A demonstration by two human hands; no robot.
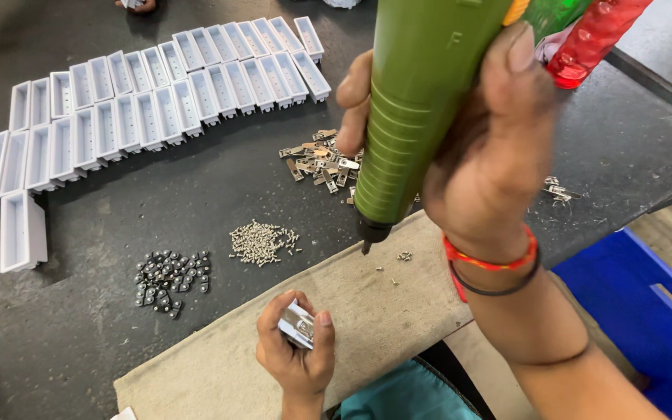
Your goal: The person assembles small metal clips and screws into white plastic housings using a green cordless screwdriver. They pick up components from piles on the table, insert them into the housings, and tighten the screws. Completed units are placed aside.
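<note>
Right hand [476,148] is clamped round the green electric screwdriver [418,109], bit raised above the desk [219,187]. Left hand [297,354] pinches the small white housing [297,323] (low, near the body). Align the bit square before driving.

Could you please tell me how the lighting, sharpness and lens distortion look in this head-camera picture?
Head view: soft, even daylight, with only faint shadows beside the white plastic housings; the green electric screwdriver in the right hand looms oversized from wide-angle closeness, yet stays fairly sharp; the small metal part in the left hand shows a slight glint; the screw pile reads crisp.
</note>
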